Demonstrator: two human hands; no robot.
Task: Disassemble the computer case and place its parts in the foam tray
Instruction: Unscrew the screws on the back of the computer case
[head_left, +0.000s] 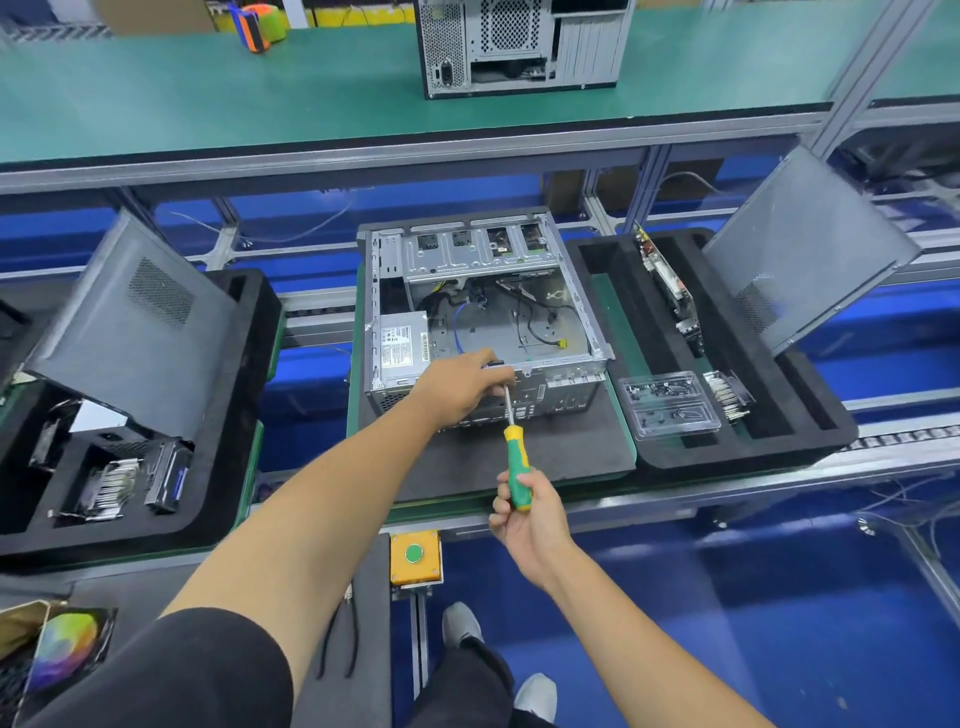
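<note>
An opened computer case (483, 317) lies on a dark mat between two black foam trays, the right-hand foam tray (810, 431) holding a side panel (800, 249). The left hand (462, 387), fingers curled, grips the case's rear edge; the right hand (524, 512) grips a green-and-yellow screwdriver (514, 452) at the back panel.

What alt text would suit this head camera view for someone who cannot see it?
A person's right hand drives a green and yellow screwdriver into the rear edge of an open computer case, the left hand steadying its tip. Black foam trays holding removed parts flank the case.
</note>
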